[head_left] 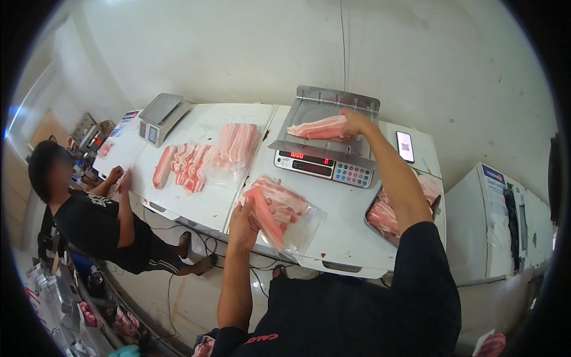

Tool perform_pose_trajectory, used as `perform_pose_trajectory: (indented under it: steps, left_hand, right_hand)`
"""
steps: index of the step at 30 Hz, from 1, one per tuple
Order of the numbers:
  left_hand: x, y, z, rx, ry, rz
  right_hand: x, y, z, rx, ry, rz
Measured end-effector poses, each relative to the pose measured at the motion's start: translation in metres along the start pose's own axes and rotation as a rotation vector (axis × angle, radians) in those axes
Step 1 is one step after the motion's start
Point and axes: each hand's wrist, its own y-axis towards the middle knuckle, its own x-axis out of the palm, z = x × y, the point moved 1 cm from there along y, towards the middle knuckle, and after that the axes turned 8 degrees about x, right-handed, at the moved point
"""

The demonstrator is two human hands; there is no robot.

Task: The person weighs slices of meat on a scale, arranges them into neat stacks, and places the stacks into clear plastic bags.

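Observation:
My right hand (353, 122) grips the right end of a bundle of sliced pork belly (319, 128) on the metal pan (308, 107) of a digital scale (325, 169). My left hand (244, 226) holds a slab of sliced pork belly (266, 218) upright at a slant. Behind that slab, more belly slices (285, 203) lie on a clear plastic bag (312, 230) on the white freezer lid (341, 214). The scale's red display is lit.
A metal tray (371, 224) of pork belly sits at right, below a phone (405, 146). Further left lie belly slices (192, 165), a bagged portion (236, 143) and a second scale (163, 116). A co-worker (89, 214) stands at the left edge; cables (209, 243) run along the floor.

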Motion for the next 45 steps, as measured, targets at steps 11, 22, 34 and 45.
perform_pose_trajectory:
  steps: [11,22,34,45]
  left_hand:
    - [0.075,-0.020,0.018,0.133,-0.060,-0.091]
    - [0.121,-0.044,-0.011,0.301,0.319,-0.029]
    - [0.087,-0.049,-0.046,0.397,0.746,0.132]
    - [0.071,-0.076,-0.116,0.365,1.045,0.020]
  right_hand:
    - [-0.025,-0.198,-0.117,-0.541,1.043,0.057]
    - [0.116,-0.275,-0.121,-0.495,0.871,0.192]
    - [0.183,-0.343,-0.022,-0.180,1.040,-0.291]
    - [0.232,-0.365,0.027,0.486,2.255,-0.320]
